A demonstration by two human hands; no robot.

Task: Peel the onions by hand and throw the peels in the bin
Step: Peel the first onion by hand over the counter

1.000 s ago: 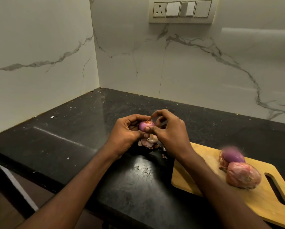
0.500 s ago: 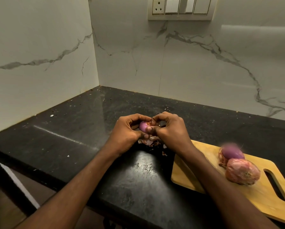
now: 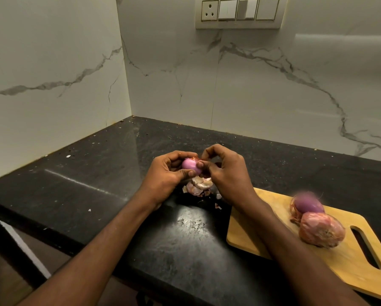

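Above the black granite countertop (image 3: 96,191), near its middle, the left hand (image 3: 165,173) cradles a small, glossy purple peeled onion (image 3: 190,165) in curled fingers, long axis roughly level; the right hand (image 3: 226,171) pinches its right end, over pale peel scraps (image 3: 198,186).

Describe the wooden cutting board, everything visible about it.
The cutting board is pale, light-grained wood, flat on the black countertop at the right, set at an angle. It has rounded corners and a slotted handle hole near its right end. Two onions rest on it: a partly peeled purple one and an unpeeled one. The right forearm crosses above its left part.
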